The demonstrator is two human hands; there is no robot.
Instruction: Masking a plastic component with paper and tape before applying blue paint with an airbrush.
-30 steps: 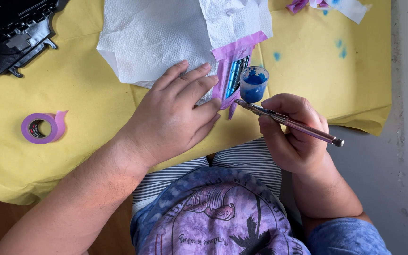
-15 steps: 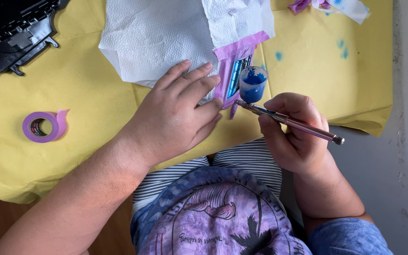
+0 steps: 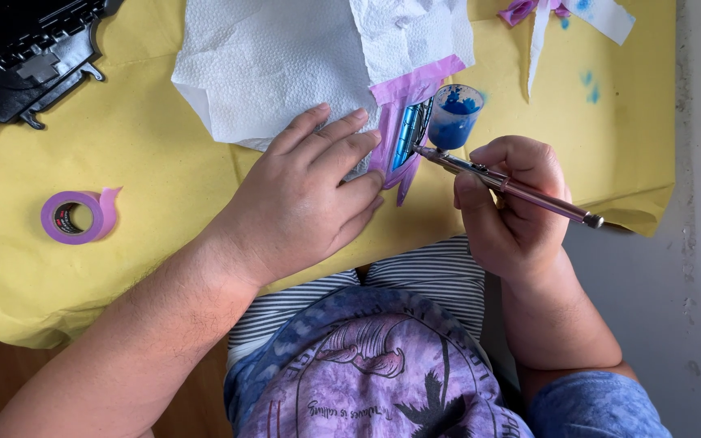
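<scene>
A yellow sheet (image 3: 164,268) covers the table, creased and hanging over the near edge; a grey floor shows on the right and brown wood at the lower left. Blue spots mark the sheet near the top right.

The only container is the small clear cup (image 3: 454,115) on top of the airbrush (image 3: 506,183). It holds blue paint, and its inner wall is smeared blue.

A white paper towel (image 3: 285,65) lies across the top middle of the sheet. Purple tape (image 3: 415,85) runs along its right edge and frames a narrow part (image 3: 406,134), shiny blue with dark ribs, which lies between the two hands. A roll of purple tape (image 3: 72,217) sits well apart to the left, its loose end sticking up. A black plastic piece (image 3: 26,57) lies in the top left corner. Scraps of white paper and purple tape (image 3: 561,12) lie at the top right.

The left hand (image 3: 302,203) rests flat, fingers spread loosely, on the towel and just beside the part, gripping nothing. The right hand (image 3: 513,207) is clamped around the airbrush, whose tip points at the part from the right, very close to it; whether it touches cannot be told.
</scene>
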